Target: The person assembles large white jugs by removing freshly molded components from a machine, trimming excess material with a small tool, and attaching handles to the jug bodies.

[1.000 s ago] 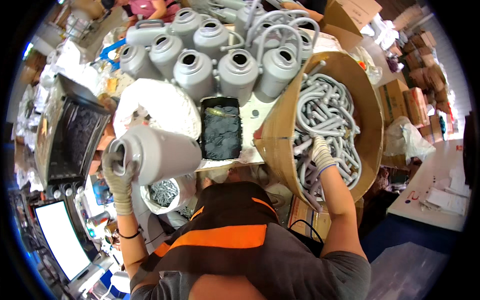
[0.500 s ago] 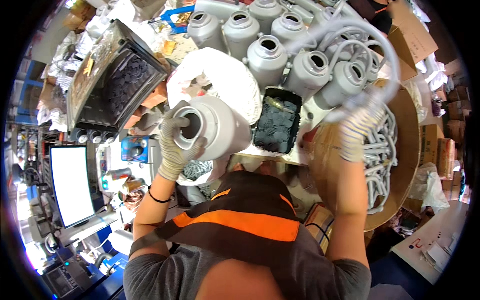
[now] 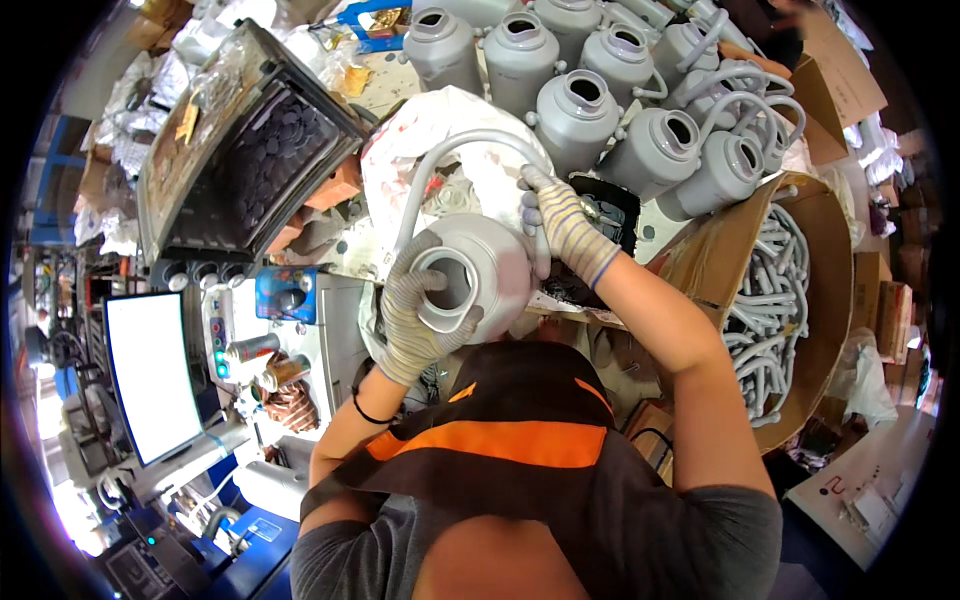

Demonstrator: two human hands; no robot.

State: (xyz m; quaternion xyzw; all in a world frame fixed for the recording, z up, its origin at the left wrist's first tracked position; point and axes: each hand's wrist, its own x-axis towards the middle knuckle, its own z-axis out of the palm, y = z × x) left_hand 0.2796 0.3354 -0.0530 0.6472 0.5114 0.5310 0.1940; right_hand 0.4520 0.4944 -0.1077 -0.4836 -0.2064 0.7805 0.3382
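A grey plastic canister (image 3: 495,262) with a round open neck lies tilted toward me. My left hand (image 3: 408,318), in a striped glove, is closed around its neck, fingers at the rim. A curved grey handle (image 3: 428,162) arches over the canister's far side. My right hand (image 3: 562,222), also gloved, grips this handle near its right end, close to the canister's side. Whether the handle's ends touch the canister is hard to tell. Behind them stands an open white sack (image 3: 470,108) with grey parts inside.
Several grey canisters (image 3: 580,120) stand at the back, some with handles. A cardboard box (image 3: 700,265) of loose handles (image 3: 765,310) is on the right. A black tray (image 3: 625,200) sits beyond my right hand. A tilted dark bin (image 3: 200,235) of discs and a bright screen (image 3: 145,375) are left.
My right hand has come left from above the cardboard box, bringing the curved handle to the canister. My left hand and the canister have shifted slightly right and nearer to me.
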